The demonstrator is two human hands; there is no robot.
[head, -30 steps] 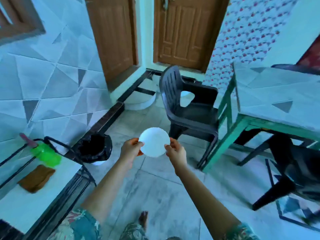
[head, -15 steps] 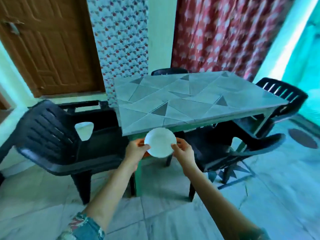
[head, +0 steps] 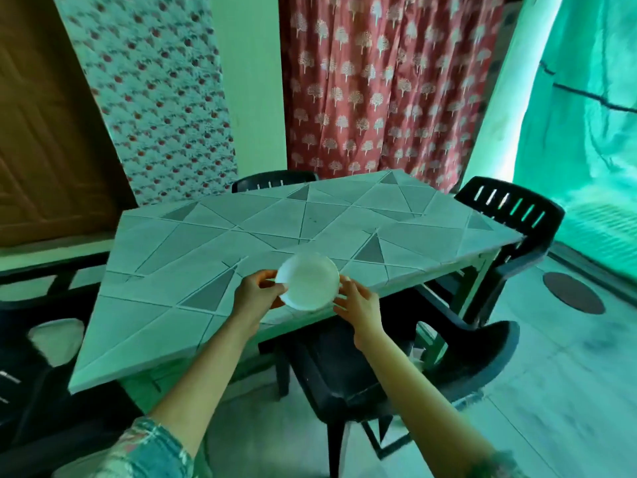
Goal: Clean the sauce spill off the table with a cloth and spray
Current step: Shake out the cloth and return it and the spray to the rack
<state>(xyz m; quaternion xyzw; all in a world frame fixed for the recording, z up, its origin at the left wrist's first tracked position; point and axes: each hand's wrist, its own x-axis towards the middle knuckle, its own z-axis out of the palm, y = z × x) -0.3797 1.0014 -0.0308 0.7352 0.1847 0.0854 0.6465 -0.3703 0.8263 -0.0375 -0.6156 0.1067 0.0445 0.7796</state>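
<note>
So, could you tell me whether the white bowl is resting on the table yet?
Cannot tell. The head view shows the white bowl gripped by the left hand and right hand over the table, without showing any gap.

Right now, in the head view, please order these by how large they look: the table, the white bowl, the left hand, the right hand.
1. Table, by far the largest.
2. White bowl.
3. Left hand and right hand: they look alike, so I do not rank them.

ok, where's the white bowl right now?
Head view, centre: the white bowl is held between the left hand and right hand, over the near edge of the patterned table.
</note>
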